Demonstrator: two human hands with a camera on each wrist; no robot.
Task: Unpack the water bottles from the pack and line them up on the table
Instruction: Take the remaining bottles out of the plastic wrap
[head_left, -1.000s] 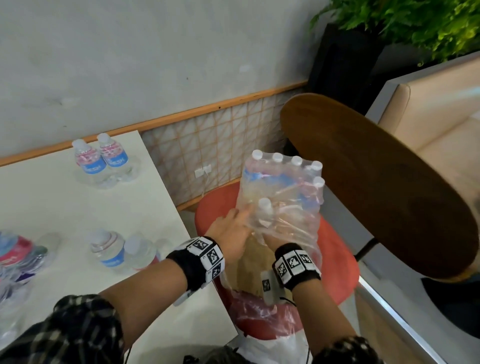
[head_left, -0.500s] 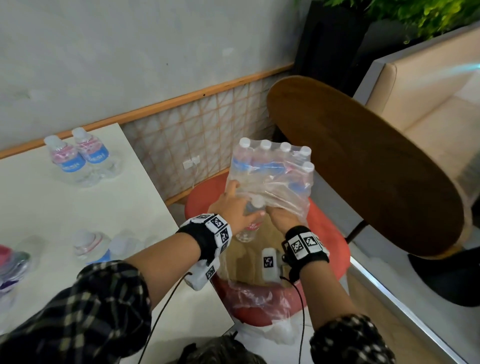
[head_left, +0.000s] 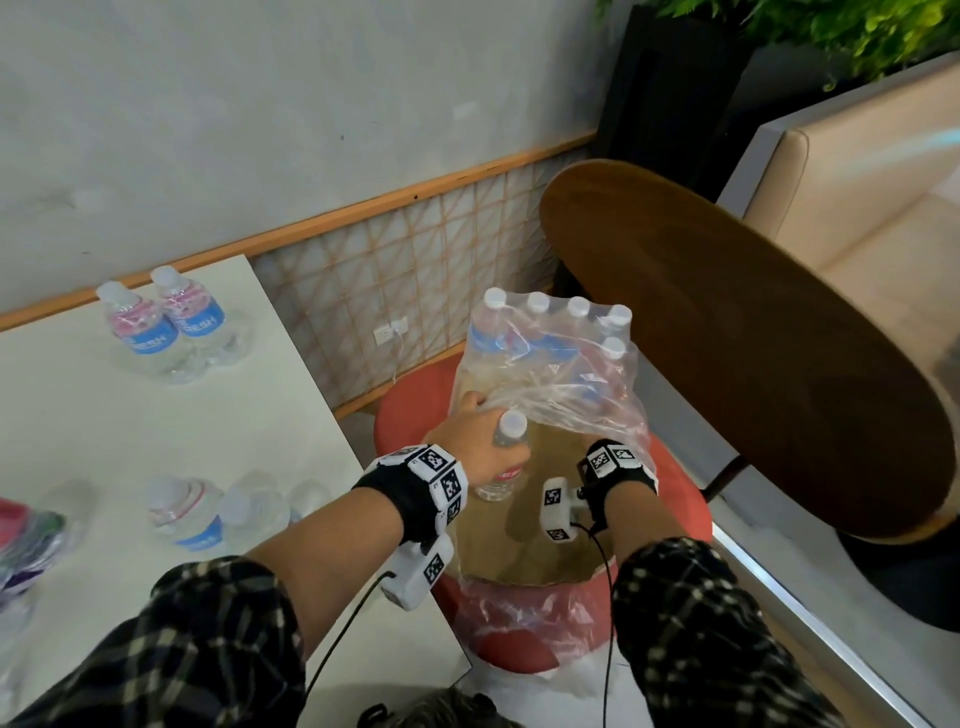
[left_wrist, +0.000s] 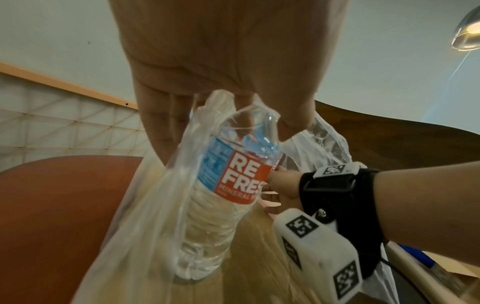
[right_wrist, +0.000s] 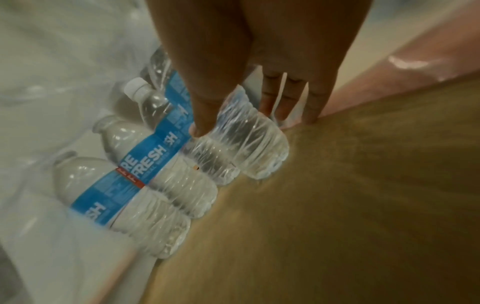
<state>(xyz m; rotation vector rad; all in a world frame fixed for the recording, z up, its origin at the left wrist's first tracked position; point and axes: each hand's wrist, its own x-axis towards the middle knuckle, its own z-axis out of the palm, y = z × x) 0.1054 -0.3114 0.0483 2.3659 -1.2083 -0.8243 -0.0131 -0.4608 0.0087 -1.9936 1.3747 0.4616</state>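
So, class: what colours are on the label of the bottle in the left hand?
Blue and red-orange with white lettering on the bottle, clearest in the left wrist view.

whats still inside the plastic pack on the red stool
Inside the torn plastic pack, five white-capped water bottles show at the far side. The right hand reaches among them; bottles lower down or behind the crinkled film cannot be counted.

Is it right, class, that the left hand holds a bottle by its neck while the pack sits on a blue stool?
Not quite: the stool is red, as the head view shows. The left hand does hold a bottle by its neck, and the pack sits there.
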